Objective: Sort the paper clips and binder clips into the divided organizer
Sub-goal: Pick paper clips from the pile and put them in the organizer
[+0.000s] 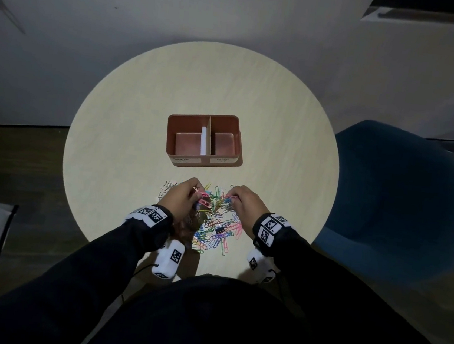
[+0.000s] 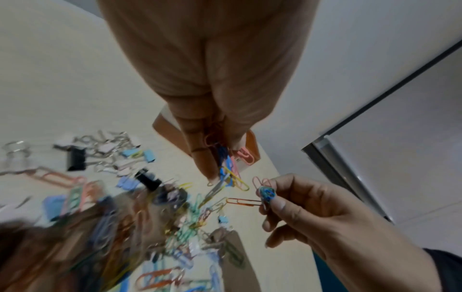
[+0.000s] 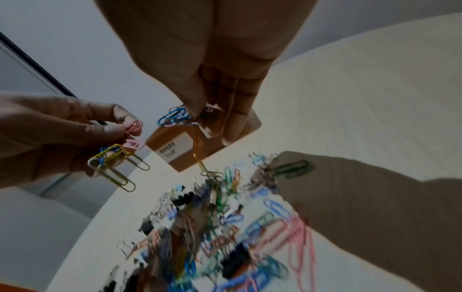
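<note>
- Both hands pinch paper-clip bunches: left hand (image 1: 182, 197), right hand (image 1: 245, 202).
- Linked clips trailing from the right bunch (image 3: 175, 116) may drag strays.
- Organizer (image 1: 204, 141) waits at twelve o'clock; loose clips could drop short.

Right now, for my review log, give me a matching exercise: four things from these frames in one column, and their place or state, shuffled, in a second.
Things:
1. left hand
2. right hand
3. organizer
4. black binder clip

Places or states:
A. both compartments empty, beyond the pile
B. pinches a bunch with pink, yellow and blue paper clips
C. lies in the pile on the table
D. pinches blue paper clips, an orange one dangling

Pairs: 1-B, 2-D, 3-A, 4-C
</note>
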